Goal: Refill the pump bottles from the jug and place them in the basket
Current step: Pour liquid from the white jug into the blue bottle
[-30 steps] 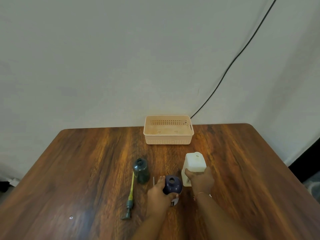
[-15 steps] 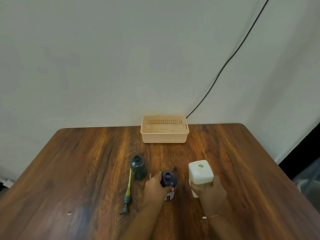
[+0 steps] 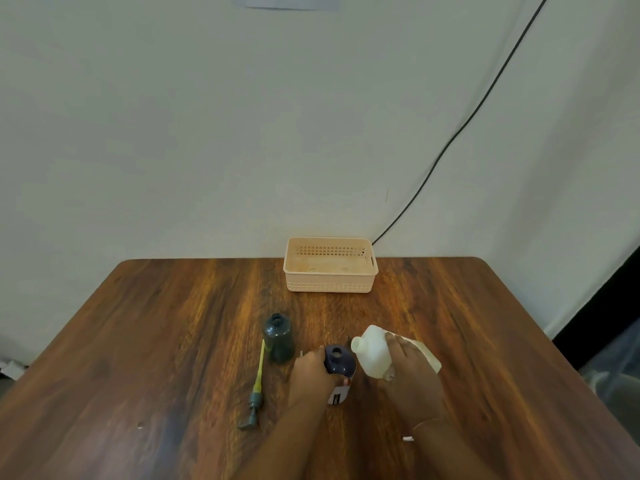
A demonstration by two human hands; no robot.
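Note:
My right hand (image 3: pixel 408 372) grips the white jug (image 3: pixel 372 353), which is tilted left with its open spout just right of the mouth of the dark blue bottle (image 3: pixel 337 362). My left hand (image 3: pixel 310 375) holds that blue bottle upright on the table; its neck is open, with no pump in it. A dark green bottle (image 3: pixel 278 337), also open at the top, stands to the left. Its pump (image 3: pixel 256 393) with a yellow tube lies flat on the wood beside it. The peach basket (image 3: pixel 330 268) sits at the table's far edge with nothing visible inside.
The wooden table (image 3: pixel 156 341) ends at a pale wall behind the basket. A black cable (image 3: pixel 450 143) runs down the wall to the basket's right corner. A small white scrap (image 3: pixel 408 438) lies by my right wrist.
My right hand has lifted the jug and tipped it from upright to leaning left, bringing its spout to the blue bottle's mouth. My left hand has stayed on the blue bottle.

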